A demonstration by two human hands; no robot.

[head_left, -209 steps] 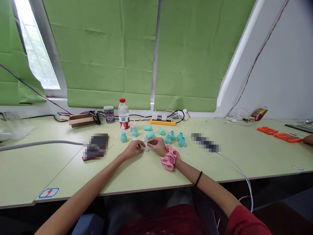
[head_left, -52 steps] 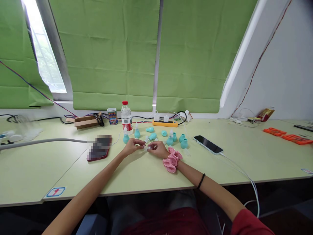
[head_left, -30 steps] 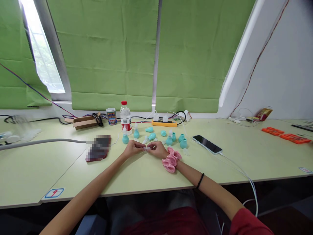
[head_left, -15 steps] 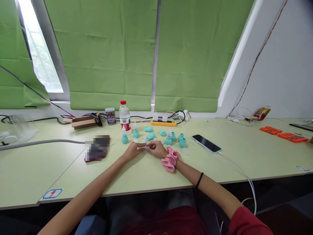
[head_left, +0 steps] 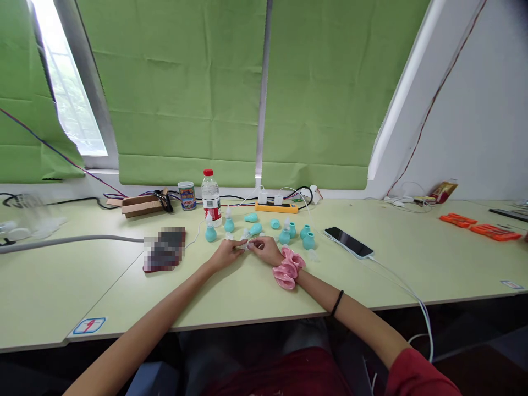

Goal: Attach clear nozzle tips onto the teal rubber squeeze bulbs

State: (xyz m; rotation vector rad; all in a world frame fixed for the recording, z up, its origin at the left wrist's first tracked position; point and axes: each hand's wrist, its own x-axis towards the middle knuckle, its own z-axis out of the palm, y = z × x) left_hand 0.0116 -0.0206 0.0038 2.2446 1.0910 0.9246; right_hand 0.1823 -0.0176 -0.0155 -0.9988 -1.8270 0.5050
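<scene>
Just above the desk my left hand and my right hand meet, fingertips pinched on a small translucent plastic piece. Its exact shape is mostly covered by the fingers. Behind the hands lie several teal squeeze bulbs. One bulb stands upright at the left with a clear nozzle on top, and a similar fitted bulb is beside it. A teal bulb lies on its side beyond my fingers. Right of my right hand, an open-necked bulb stands near a loose clear piece.
A bottle with a red cap, a can and an orange power strip line the back of the desk. A phone on a cable lies to the right. At the left are a blurred dark object and a cardboard box.
My fingers have shifted slightly around the small translucent piece. The bulbs and other things on the desk stay where they were.
</scene>
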